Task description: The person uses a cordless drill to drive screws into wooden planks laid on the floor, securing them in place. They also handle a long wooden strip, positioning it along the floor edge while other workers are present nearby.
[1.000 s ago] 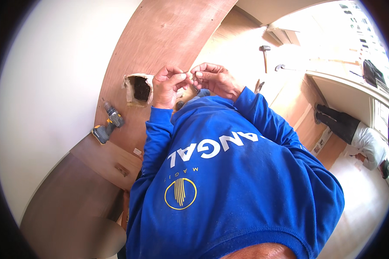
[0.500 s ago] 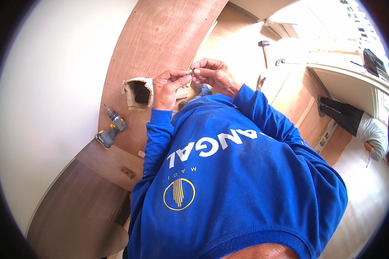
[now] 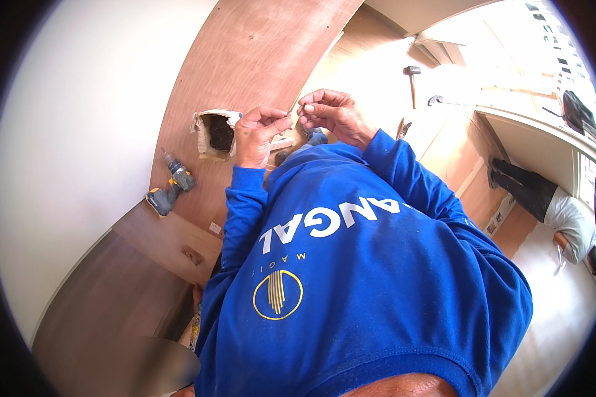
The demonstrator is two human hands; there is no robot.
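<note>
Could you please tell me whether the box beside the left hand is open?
Open: the box gapes at its torn top, showing dark contents.

Bare left hand (image 3: 257, 137) and right hand (image 3: 338, 118), both pinching, near each other before a blue sweatshirt (image 3: 371, 284); anything held is too small to tell. To the left, an open box (image 3: 202, 143) and a drill (image 3: 172, 182) rest on a wooden board (image 3: 258, 59). At far right, another person (image 3: 566, 215) bends over.

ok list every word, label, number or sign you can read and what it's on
Blue sweatshirt: large white lettering, smaller yellow letters, round yellow emblem; partly legible, but I won't copy wording.
Small white label: too small to read.
Pale strip with dark marks: too small.
Drill: none legible.
</note>
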